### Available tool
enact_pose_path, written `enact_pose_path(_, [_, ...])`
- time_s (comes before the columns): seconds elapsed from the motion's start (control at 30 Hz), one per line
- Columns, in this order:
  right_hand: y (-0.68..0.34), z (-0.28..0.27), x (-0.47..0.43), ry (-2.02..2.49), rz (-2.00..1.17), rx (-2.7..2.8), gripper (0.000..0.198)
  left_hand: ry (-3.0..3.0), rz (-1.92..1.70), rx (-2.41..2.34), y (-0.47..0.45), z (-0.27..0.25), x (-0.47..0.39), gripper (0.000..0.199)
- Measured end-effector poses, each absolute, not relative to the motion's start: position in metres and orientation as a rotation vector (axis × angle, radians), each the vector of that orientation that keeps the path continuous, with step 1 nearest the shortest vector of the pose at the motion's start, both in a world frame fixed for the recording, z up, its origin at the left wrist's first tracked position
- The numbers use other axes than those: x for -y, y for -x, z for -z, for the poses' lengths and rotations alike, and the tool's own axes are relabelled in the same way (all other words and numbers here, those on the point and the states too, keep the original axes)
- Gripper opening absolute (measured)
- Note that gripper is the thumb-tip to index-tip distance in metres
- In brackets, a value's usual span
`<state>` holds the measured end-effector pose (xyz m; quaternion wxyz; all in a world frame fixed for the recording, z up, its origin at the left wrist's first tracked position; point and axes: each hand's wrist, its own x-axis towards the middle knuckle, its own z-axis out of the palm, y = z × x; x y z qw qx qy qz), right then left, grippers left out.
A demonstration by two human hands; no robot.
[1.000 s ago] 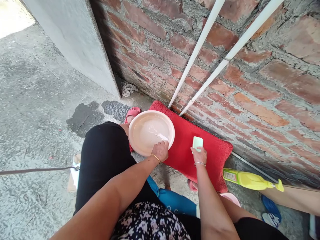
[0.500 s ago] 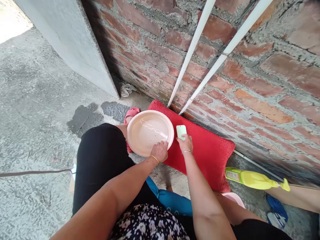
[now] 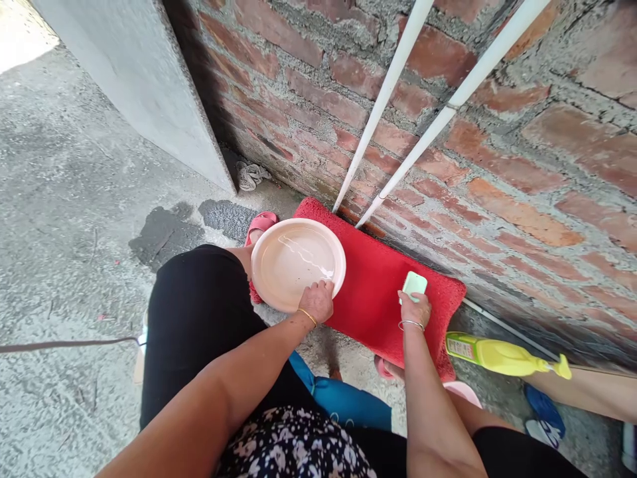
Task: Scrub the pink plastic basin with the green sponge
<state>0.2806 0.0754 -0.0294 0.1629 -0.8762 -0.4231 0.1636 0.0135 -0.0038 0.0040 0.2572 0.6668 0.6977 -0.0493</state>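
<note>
My left hand (image 3: 316, 301) grips the near right rim of a pale peach basin (image 3: 263, 292) with its fingers bent over the edge. Clear water shows in the basin, which overlaps the left end of a red mat (image 3: 371, 285). Toward the mat's right end, my right hand (image 3: 417, 308) is closed around a flat, pale green scrub brush (image 3: 415, 283). Its bristle side faces down and is hidden. The mat has a smooth middle and shaggy ends.
A yellow spray bottle (image 3: 502, 354) lies right of the mat. Two white pipes (image 3: 385, 86) run down the brick wall (image 3: 522, 146) behind it. A grey slab (image 3: 134, 73) leans at the left. Blue slippers (image 3: 545, 415) are at lower right.
My right hand has moved to the right along the mat with the scrub brush. The left hand and the basin have stayed in place.
</note>
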Motion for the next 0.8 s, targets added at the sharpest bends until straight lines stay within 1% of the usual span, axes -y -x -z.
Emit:
enact_pose_path(0.27, [-0.158, 0.028, -0.127, 2.259, -0.706, 1.771, 0.040, -1.799, 0.174, -1.910, -0.015, -0.005, 0.003, 0.031])
enact_pose_path(0.4, [-0.138, 0.031, -0.153, 2.164, -0.738, 1.935, 0.040, -1.821, 0.181, -1.920, -0.015, -0.003, 0.003, 0.029])
enact_pose_path(0.53, [-0.181, 0.035, -0.168, 2.263, -0.672, 1.801, 0.041, -1.829, 0.176, -1.927, -0.016, -0.001, 0.003, 0.028])
enact_pose_path(0.67, [-0.275, 0.041, -0.164, 2.409, -0.544, 1.550, 0.038, -1.834, 0.164, -1.931, -0.016, 0.000, 0.003, 0.027])
enact_pose_path(0.8, [-0.367, 0.039, -0.138, 2.566, -0.371, 1.331, 0.035, -1.829, 0.183, -1.936, -0.016, -0.002, 0.003, 0.027])
